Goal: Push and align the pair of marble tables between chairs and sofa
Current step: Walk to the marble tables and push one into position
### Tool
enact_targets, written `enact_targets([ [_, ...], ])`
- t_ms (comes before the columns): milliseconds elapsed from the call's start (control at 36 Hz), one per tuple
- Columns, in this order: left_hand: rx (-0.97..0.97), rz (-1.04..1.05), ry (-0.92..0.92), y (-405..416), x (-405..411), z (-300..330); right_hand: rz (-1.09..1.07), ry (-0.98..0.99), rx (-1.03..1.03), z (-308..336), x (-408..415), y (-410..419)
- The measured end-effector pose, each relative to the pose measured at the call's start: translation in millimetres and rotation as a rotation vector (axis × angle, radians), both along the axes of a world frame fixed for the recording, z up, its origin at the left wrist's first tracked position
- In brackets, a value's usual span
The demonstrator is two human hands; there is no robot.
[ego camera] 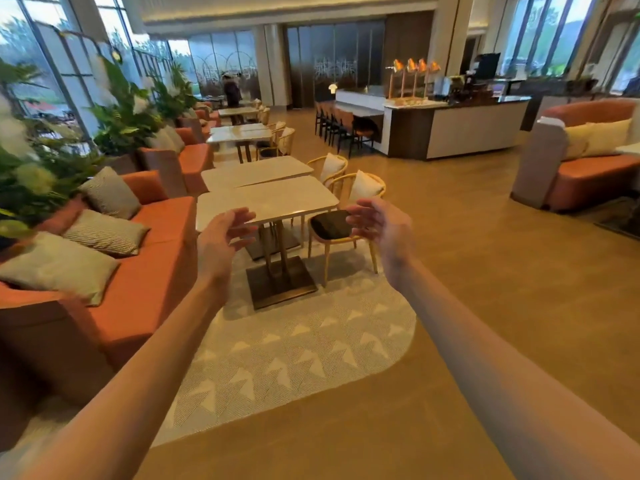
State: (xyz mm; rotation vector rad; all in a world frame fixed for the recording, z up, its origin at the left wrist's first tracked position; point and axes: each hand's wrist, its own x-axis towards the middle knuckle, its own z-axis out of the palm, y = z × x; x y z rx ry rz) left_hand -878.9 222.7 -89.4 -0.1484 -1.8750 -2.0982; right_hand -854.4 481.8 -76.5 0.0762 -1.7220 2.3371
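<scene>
— Hands: the left hand [225, 237] and right hand [377, 223] are reaching out spread, gripping nothing.

— Where's the near white marble-topped table [266, 199]?

— At twelve o'clock, between orange sofa [156, 258] and yellow wooden chair [343, 233]. She's probably wanting both palms low on its edge, pushing evenly.

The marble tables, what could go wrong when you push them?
The near marble table could bump the wooden chair close beside it. Its metal base sits on the patterned rug, so it may snag or bunch it. Both hands, left hand and right hand, aren't touching yet.
</scene>
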Motion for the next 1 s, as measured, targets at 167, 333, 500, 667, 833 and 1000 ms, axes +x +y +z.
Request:
enact_targets([
  [167, 0.079, -0.019, -0.028, 64.1, -128.8, -1.5, -0.028, -0.036, -0.015, -15.9, -133.7, 68.9],
  [333, 0.076, -0.020, -0.038, 122.2, -249.8, 2.5, -0.067, -0.045, -0.018, -14.5, -254.7, 115.9],
  [500, 0.085, -0.020, -0.007, 185.2, -398.8, -4.4, -0.100, -0.026, -0.033, -18.9, -395.2, 158.3],
  [667, 0.095, -0.020, -0.021, 256.8, -553.8, -17.7, -0.144, -0.012, -0.021, -21.4, -546.5, 208.6],
  [833, 0.097, -0.039, -0.091, 332.9, -688.8, -12.9, -0.163, -0.039, -0.010, -11.0, -685.2, 274.2],
  [1000, 0.042, -0.035, -0.089, 416.2, -824.8, -19.4, -0.130, -0.020, 0.000, -15.4, -823.0, 355.1],
])
